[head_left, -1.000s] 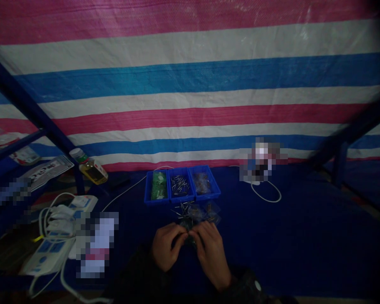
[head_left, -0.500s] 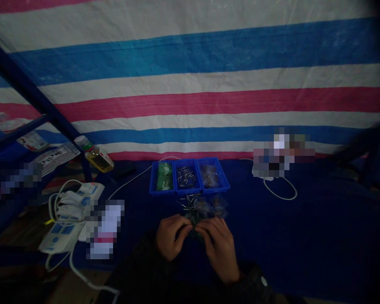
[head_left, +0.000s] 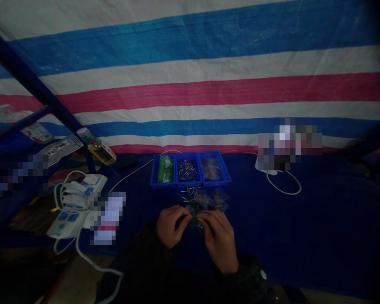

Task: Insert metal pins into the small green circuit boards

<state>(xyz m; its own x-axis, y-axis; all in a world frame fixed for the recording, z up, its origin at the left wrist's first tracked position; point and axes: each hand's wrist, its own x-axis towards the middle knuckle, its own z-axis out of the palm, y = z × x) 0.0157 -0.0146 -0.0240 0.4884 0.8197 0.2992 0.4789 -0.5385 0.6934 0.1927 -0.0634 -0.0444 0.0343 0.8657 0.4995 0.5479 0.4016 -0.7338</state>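
My left hand (head_left: pixel 173 226) and my right hand (head_left: pixel 220 238) meet fingertip to fingertip over the blue surface, both pinched on something too small to make out. Just beyond and beneath the fingertips lies a dark green clump (head_left: pixel 194 209). Loose metal pins (head_left: pixel 190 194) lie behind it, beside small clear plastic bags (head_left: pixel 219 199). Three joined blue trays stand farther back: the left tray (head_left: pixel 164 184) holds green packets, the middle tray (head_left: pixel 189 184) holds metal pins, and the right tray (head_left: pixel 227 175) holds clear bags with brownish contents.
On the left are a white power strip (head_left: pixel 68 223) with cables, a blurred flat item (head_left: pixel 109 219) and a tilted bottle (head_left: pixel 99 150) by a blue metal frame (head_left: pixel 60 116). A white cable (head_left: pixel 285 193) loops at the right, below a blurred object. Striped sheeting hangs behind.
The view has tilted slightly downward, so the surroundings sit higher in the picture. The fingertips have moved slightly apart, while both hands keep nearly the same pose.
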